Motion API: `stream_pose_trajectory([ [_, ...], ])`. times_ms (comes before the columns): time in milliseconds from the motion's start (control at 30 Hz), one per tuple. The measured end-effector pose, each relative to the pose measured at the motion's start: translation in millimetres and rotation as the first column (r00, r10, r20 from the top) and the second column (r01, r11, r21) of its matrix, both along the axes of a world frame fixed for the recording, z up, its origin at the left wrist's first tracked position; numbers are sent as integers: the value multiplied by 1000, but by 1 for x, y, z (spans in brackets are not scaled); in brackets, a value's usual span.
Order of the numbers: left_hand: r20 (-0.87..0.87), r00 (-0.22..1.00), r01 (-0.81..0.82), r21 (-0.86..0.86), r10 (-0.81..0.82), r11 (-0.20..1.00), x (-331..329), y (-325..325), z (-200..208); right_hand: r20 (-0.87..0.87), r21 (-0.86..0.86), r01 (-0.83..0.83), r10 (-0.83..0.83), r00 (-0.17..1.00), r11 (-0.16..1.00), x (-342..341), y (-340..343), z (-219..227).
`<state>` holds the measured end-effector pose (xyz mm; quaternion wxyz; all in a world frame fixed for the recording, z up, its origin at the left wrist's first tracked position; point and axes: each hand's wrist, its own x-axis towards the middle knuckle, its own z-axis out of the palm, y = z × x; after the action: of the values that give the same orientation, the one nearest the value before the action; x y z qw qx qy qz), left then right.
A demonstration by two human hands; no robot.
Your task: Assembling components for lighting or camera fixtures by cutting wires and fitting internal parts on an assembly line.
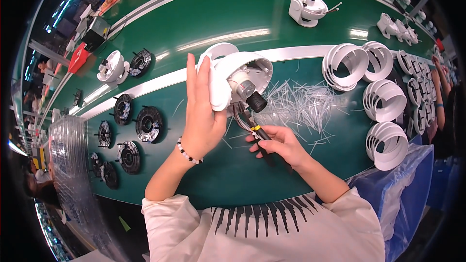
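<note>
My left hand (201, 121), wearing a beaded bracelet, grips the side of a white dome-camera housing (221, 87) and holds it tilted over the bench. Inside the open shell shows a silver round part, with a black lens barrel (256, 102) beside it. A bundle of thin wires (239, 115) hangs from the housing. Closed around black-handled cutting pliers with yellow marks (262, 138), my right hand (281, 146) keeps their tip up at the wires. Whether the jaws touch a wire or a tie cannot be made out.
Clear plastic strips (306, 104) lie heaped right of the housing. Stacked white rings (387, 146) line the right side; round black parts (149, 124) sit at left. A conveyor (233, 24) beyond carries another white housing (307, 9). Other people work at far left and right.
</note>
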<state>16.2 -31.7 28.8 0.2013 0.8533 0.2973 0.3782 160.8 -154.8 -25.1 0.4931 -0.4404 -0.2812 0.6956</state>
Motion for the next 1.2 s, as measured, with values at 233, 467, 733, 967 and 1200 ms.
stream_pose_trajectory([
  [233,29,997,76,-86,-73,993,2,-8,-1,36,55,17,-19,999,998,-3,-2,-8],
  [467,78,997,20,-56,-16,998,13,-1,-8,-51,30,23,-21,998,999,6,-3,-6],
  [733,438,898,33,-165,43,986,18,95,-30,-261,232,144,-81,962,962,-14,-3,-2],
  [967,616,650,452,-784,445,426,103,183,-64,-163,308,284,-244,956,908,-14,-14,-5],
  [1200,341,892,220,-901,297,374,61,183,-65,-167,291,287,-247,955,913,-9,-6,-8],
])
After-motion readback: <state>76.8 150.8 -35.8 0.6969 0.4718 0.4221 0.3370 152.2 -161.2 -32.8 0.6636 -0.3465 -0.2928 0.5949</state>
